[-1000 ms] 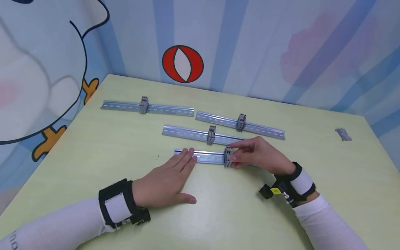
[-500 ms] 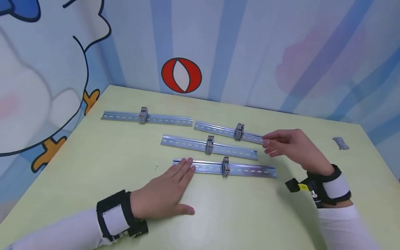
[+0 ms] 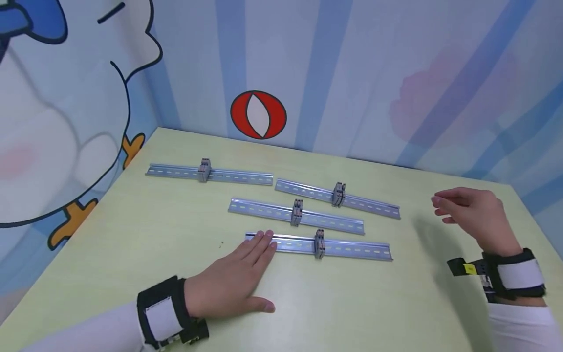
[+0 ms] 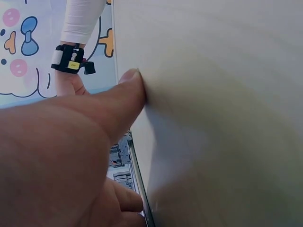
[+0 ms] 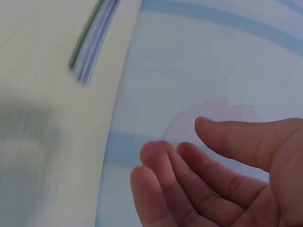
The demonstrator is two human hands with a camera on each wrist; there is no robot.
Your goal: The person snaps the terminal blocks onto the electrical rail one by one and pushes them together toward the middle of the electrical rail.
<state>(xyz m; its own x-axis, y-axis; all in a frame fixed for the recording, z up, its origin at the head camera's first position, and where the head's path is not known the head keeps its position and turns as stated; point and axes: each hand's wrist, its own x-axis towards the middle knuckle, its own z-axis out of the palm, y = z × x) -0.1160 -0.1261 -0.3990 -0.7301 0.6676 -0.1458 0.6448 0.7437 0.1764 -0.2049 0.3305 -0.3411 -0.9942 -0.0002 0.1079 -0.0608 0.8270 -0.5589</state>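
Observation:
My left hand (image 3: 233,283) rests flat, its straight fingertips on the left end of the nearest slotted metal DIN rail (image 3: 356,249). On that rail stands a small grey terminal block (image 3: 319,244). My right hand (image 3: 477,217) is raised over the right side of the table, loosely curled; the right wrist view shows a gap between thumb and fingers (image 5: 187,182) and nothing held. Behind the nearest rail lies a middle rail (image 3: 259,210) with another grey block (image 3: 296,212). The small grey piece at the far right in earlier frames is hidden now, apparently behind my right hand.
Two more rails lie farther back, a left rail (image 3: 242,176) with a grey block (image 3: 204,170) and a right rail (image 3: 374,206) with a grey block (image 3: 338,194). A printed wall (image 3: 352,88) borders the pale table (image 3: 334,308) at the back.
My right hand has let go of the block on the nearest rail and moved right, past the rails. My left hand stays on the rail's end. The head view has tilted up slightly.

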